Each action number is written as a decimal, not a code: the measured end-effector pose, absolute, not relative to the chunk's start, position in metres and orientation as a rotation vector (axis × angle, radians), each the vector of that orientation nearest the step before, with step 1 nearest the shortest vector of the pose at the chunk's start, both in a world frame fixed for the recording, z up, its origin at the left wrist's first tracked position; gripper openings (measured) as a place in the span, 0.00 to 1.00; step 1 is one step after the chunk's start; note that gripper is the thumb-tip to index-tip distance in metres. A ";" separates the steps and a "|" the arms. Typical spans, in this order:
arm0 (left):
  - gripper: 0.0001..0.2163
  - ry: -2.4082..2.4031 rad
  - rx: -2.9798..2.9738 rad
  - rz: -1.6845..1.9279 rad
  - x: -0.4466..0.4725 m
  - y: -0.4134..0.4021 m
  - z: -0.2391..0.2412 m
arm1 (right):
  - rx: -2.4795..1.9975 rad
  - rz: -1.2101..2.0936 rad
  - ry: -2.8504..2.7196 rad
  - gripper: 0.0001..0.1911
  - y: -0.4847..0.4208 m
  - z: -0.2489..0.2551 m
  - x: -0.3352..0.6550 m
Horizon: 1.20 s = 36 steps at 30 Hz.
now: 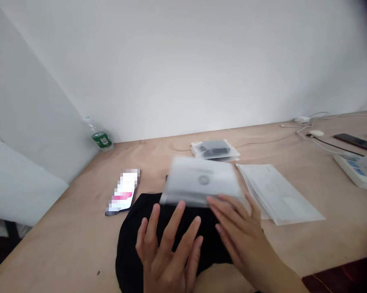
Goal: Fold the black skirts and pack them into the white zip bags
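A frosted plastic bag [204, 179] with a round dark mark lies or hovers, blurred, over the far part of a black cloth item [128, 244]. My left hand [169, 248] is open above the black cloth, fingers spread, the fingertips just short of the bag's near edge. On the right, my right hand [242, 228] has its fingers stretched out at the bag's near right corner, overlapping it in view. Whether those fingertips press on the bag is unclear. More frosted bags [283, 195] lie in a stack to the right.
A frosted pack with dark contents [215, 149] lies farther back on the wooden table [64, 236]. A phone with a lit screen [124, 191] is at left, a green-labelled bottle [102, 140] by the wall. Cables, a dark phone [357, 142] and a power strip [354, 171] are at right.
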<state>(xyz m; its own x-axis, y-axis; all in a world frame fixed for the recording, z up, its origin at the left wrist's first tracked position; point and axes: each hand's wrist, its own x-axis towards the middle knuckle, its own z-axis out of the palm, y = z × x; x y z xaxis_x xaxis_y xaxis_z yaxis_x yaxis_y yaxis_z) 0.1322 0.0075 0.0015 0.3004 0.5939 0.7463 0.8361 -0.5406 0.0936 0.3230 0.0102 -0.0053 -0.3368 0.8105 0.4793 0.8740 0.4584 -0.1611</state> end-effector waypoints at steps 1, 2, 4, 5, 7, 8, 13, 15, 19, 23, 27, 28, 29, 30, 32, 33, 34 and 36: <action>0.14 -1.315 -2.272 -0.976 0.130 0.009 0.001 | -1.330 -0.125 -2.283 0.28 0.009 -0.004 0.316; 0.13 -1.346 -2.289 -0.877 0.126 0.012 -0.001 | -1.285 -0.086 -2.325 0.30 0.008 -0.004 0.310; 0.11 -1.436 -2.320 -0.746 0.119 0.017 -0.009 | -1.248 -0.030 -2.349 0.30 0.010 -0.006 0.306; 0.11 -1.487 -2.328 -0.719 0.115 0.019 -0.014 | -1.251 -0.019 -2.314 0.29 0.012 -0.007 0.307; 0.13 -1.582 -2.334 -0.724 0.109 0.022 -0.023 | -1.324 0.008 -2.126 0.23 0.018 -0.011 0.311; 0.14 -1.626 -2.325 -0.759 0.107 0.024 -0.027 | -1.404 0.034 -1.995 0.20 0.022 -0.013 0.315; 0.17 -1.788 -2.231 -1.018 0.106 0.026 -0.038 | -1.968 0.261 -1.665 0.28 0.048 -0.023 0.331; 0.18 -1.829 -2.207 -1.067 0.109 0.027 -0.040 | -2.046 0.365 -1.695 0.30 0.058 -0.025 0.334; 0.18 -1.809 -2.217 -1.125 0.111 0.028 -0.044 | -2.009 0.573 -1.750 0.24 0.068 -0.019 0.330; 0.19 -1.812 -2.223 -1.161 0.111 0.027 -0.047 | -1.902 0.771 -1.677 0.19 0.070 -0.010 0.324; 0.20 -1.877 -2.223 -1.184 0.113 0.026 -0.045 | -1.722 0.984 -1.530 0.16 0.072 -0.010 0.322; 0.20 -1.887 -2.222 -1.193 0.113 0.026 -0.043 | -1.654 1.063 -1.473 0.15 0.071 -0.011 0.321; 0.21 -1.898 -2.221 -1.202 0.113 0.027 -0.042 | -1.581 1.147 -1.409 0.14 0.070 -0.012 0.320; 0.21 -1.911 -2.219 -1.212 0.113 0.027 -0.040 | -1.508 1.220 -1.339 0.14 0.068 -0.013 0.319; 0.21 -1.942 -2.221 -1.225 0.114 0.028 -0.036 | -1.391 1.292 -1.226 0.14 0.063 -0.014 0.316; 0.21 -1.960 -2.226 -1.231 0.114 0.028 -0.034 | -1.351 1.281 -1.202 0.13 0.061 -0.014 0.315; 0.21 -1.978 -2.233 -1.236 0.114 0.029 -0.032 | -1.323 1.246 -1.200 0.12 0.058 -0.014 0.313; 0.21 -2.007 -2.249 -1.249 0.114 0.030 -0.028 | -1.281 1.163 -1.232 0.10 0.055 -0.013 0.311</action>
